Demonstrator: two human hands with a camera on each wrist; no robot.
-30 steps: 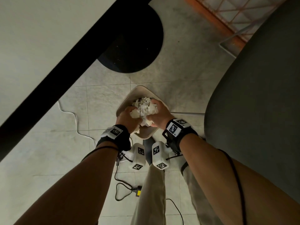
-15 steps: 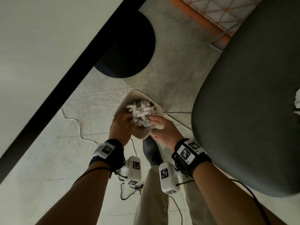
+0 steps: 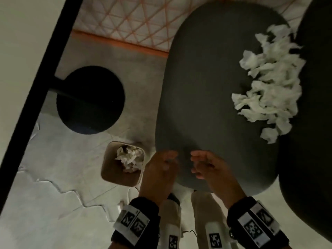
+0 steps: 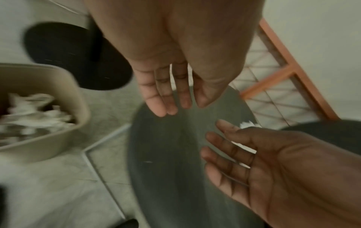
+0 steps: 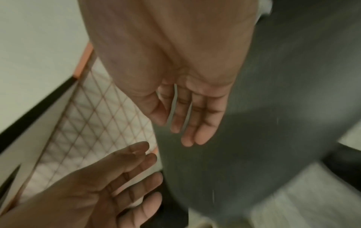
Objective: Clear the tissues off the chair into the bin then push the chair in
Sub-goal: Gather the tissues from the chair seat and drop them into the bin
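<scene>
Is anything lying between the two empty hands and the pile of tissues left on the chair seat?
Nothing visible. The left hand and right hand hover open at the near edge of the dark grey padded chair seat; only bare seat separates them from the white crumpled tissues near the backrest side.

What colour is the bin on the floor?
The bin is beige, with white tissues inside; the head view shows it best.

White tissues (image 3: pixel 269 83), dark grey chair (image 3: pixel 206 90), beige bin (image 3: pixel 107 168)
</scene>
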